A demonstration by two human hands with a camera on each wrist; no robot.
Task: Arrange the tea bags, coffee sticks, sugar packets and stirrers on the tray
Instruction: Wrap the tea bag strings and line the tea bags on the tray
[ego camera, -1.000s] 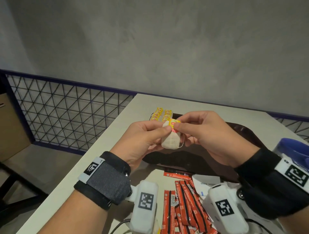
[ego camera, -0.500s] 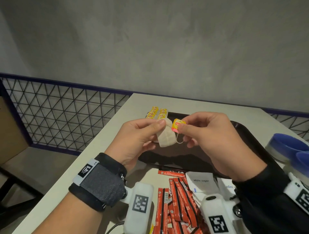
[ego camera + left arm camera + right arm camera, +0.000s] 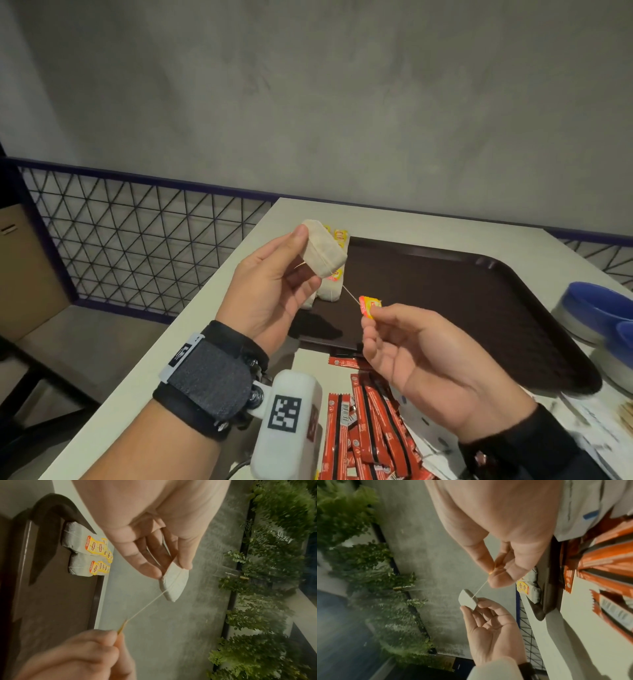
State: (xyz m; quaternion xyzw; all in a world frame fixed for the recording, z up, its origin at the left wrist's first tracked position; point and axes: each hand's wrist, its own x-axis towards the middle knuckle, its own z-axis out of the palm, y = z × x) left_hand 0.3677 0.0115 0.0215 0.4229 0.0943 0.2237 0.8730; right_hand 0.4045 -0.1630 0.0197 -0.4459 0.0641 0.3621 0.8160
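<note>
My left hand [image 3: 274,291] pinches a white tea bag [image 3: 323,251] [image 3: 175,584] [image 3: 467,599] between thumb and fingers, held in the air above the tray's left end. My right hand [image 3: 411,349] pinches the bag's yellow and red tag [image 3: 370,306], and the thin string [image 3: 145,607] runs taut between tag and bag. The dark brown tray [image 3: 462,301] lies on the pale table [image 3: 205,308]. Several tea bags with yellow tags [image 3: 89,555] [image 3: 334,284] lie in rows at the tray's far left corner.
Red coffee sticks [image 3: 370,428] lie in a heap on the table in front of the tray, beside white paper packets [image 3: 428,442]. Blue and white bowls [image 3: 596,311] stand at the right. A wire mesh railing [image 3: 137,246] runs past the table's left edge.
My hands have drawn apart: the right hand pulled the tag down and to the right, unwinding the string, while the left hand lifted the bag to the left.
</note>
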